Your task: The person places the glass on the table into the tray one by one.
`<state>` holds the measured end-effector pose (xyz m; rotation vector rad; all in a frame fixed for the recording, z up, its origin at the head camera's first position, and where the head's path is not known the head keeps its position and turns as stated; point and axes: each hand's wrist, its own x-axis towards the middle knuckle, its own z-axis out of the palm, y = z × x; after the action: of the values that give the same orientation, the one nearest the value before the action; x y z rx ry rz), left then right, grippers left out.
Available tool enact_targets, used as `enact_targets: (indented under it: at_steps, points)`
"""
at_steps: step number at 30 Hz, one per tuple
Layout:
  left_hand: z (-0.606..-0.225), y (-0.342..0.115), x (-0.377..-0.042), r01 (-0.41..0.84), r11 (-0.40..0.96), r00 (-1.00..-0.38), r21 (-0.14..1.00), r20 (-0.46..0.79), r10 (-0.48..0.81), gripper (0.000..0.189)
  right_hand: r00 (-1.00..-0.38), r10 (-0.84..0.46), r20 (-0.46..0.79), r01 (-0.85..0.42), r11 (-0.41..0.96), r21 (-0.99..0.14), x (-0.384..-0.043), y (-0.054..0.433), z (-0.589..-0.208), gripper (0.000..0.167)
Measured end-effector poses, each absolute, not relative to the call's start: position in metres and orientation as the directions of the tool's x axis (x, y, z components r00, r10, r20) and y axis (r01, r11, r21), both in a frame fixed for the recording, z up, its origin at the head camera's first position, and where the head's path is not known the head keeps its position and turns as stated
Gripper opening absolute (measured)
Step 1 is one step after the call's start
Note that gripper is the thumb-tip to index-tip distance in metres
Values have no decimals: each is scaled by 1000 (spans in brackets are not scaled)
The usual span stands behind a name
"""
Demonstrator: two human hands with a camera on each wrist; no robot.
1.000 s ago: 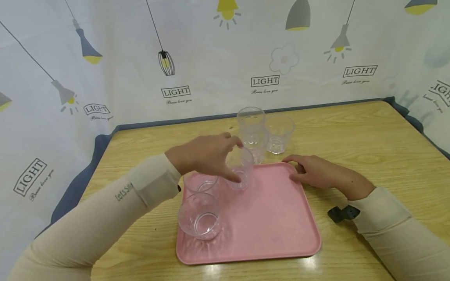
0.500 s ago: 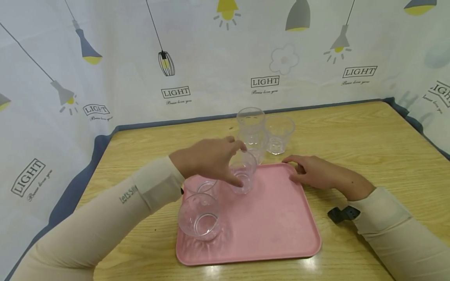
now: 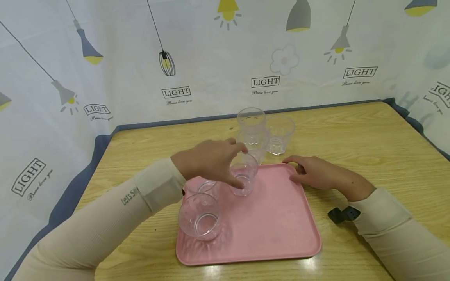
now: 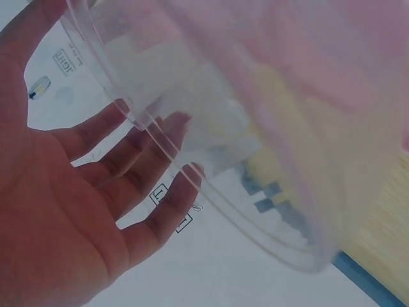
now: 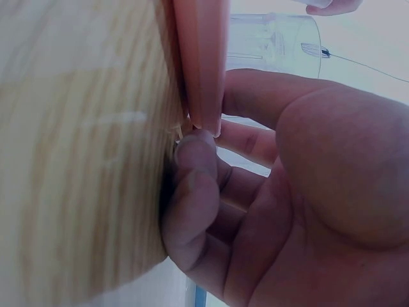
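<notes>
In the head view my left hand (image 3: pixel 211 160) holds a clear plastic cup (image 3: pixel 248 171) at the far left part of the pink tray (image 3: pixel 274 222). Its thumb is on the near side and its fingers reach to the far rim. The left wrist view shows the cup's rim (image 4: pixel 220 208) large, with fingertips against it. At the tray's far right corner my right hand (image 3: pixel 321 173) grips the edge; in the right wrist view the thumb lies over the tray edge (image 5: pixel 203 57) and the other fingers curl below it.
Two more clear cups, a near cup (image 3: pixel 200 216) and a partly hidden cup (image 3: pixel 205 187), stand along the tray's left side. Behind the tray, several clear cups (image 3: pixel 279 134) overlap on the wooden table (image 3: pixel 351 132). A printed curtain (image 3: pixel 211 58) hangs beyond the table edge.
My left hand has moved slightly right and nearer with the cup, down over the tray. My right hand and the tray have stayed in place.
</notes>
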<state>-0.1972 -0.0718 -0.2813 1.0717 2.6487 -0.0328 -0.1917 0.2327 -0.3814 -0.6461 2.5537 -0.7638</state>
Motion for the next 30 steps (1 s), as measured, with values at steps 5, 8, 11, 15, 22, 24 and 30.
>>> enact_targets:
  at_steps: [5,8,11,15,22,24,30]
  points:
    - [-281,-74,-196,673,735,-693,80,-278,665,89,-813,-532,-237,-312,742,-593,-192,231,-382,50]
    - [-280,-74,-196,670,739,-698,71,-282,659,90,-810,-536,-237,-313,739,-597,-192,230,-381,51]
    - [-281,-74,-196,673,737,-698,62,-275,661,91,-811,-534,-238,-313,741,-595,-191,231,-380,51]
    - [-282,-74,-198,670,739,-702,67,-267,661,96,-812,-533,-239,-315,744,-589,-191,233,-380,51]
    - [-275,-86,-207,602,781,-752,167,-211,625,98,-817,-528,-232,-320,750,-580,-192,232,-381,51]
    - [-273,-92,-209,577,788,-767,215,-190,613,88,-816,-529,-234,-319,749,-581,-192,232,-381,51]
    - [-271,-118,-209,509,777,-820,371,-65,568,57,-810,-533,-245,-314,747,-586,-192,231,-380,52]
